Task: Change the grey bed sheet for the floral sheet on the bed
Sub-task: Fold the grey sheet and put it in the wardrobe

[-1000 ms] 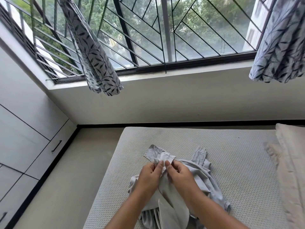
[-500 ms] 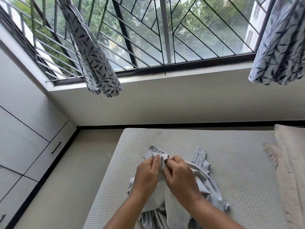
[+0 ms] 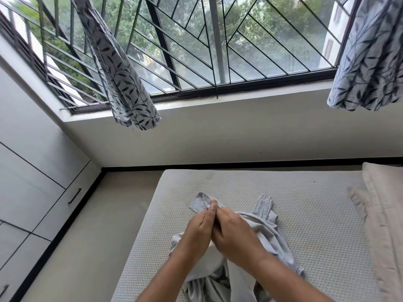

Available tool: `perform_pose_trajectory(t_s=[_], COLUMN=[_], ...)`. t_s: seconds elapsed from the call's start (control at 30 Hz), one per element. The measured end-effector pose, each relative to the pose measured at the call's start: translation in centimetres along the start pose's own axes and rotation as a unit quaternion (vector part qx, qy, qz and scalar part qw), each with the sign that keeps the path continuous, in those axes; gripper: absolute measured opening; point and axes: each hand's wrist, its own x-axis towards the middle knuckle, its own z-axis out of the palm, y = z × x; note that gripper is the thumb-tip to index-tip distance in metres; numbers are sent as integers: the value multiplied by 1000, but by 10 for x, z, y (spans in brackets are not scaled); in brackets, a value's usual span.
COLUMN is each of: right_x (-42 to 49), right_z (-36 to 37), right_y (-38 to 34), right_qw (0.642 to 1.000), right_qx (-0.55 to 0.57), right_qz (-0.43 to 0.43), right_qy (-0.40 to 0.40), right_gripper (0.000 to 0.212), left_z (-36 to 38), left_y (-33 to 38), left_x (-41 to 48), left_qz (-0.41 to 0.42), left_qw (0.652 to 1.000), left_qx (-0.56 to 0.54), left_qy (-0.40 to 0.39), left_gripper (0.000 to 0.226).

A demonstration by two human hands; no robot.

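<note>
Bare mattress (image 3: 316, 225) with grey sheet (image 3: 269, 229) bunched on it, toward the left side. The left hand (image 3: 196, 233) and right hand (image 3: 236, 236) touch side by side over the bunch. Both hands' fingers (image 3: 210, 211) are pressed together, pinching one sheet corner (image 3: 199, 202) that sticks out past the fingertips. Beige pillow (image 3: 386, 192) at right of bed. Leaf-print curtains (image 3: 124, 90) hang at barred window (image 3: 218, 51). White cabinets (image 3: 32, 182) on left.
</note>
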Motion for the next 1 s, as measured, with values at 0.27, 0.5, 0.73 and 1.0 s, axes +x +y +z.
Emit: perform_pose_trajectory(t_s=[0.27, 0.5, 0.73, 1.0], right_x=[13, 30, 43, 58], right_z=[-18, -30, -38, -45], right_y=[21, 32, 8, -30], right_qw=[988, 971, 920, 982], right_qx=[147, 216, 386, 157], right_qz=[-11, -82, -54, -99], right_qy=[-48, 64, -34, 45], right_gripper=[51, 11, 18, 17], left_z=[-6, -14, -33, -59], left_y=[-12, 8, 19, 17], left_x=[4, 5, 8, 3], left_qz=[4, 44, 75, 132], left_qw=[998, 999, 997, 981], left_qx=[-4, 8, 9, 143], left_qy=[65, 16, -6, 0], left_gripper=[35, 49, 53, 28])
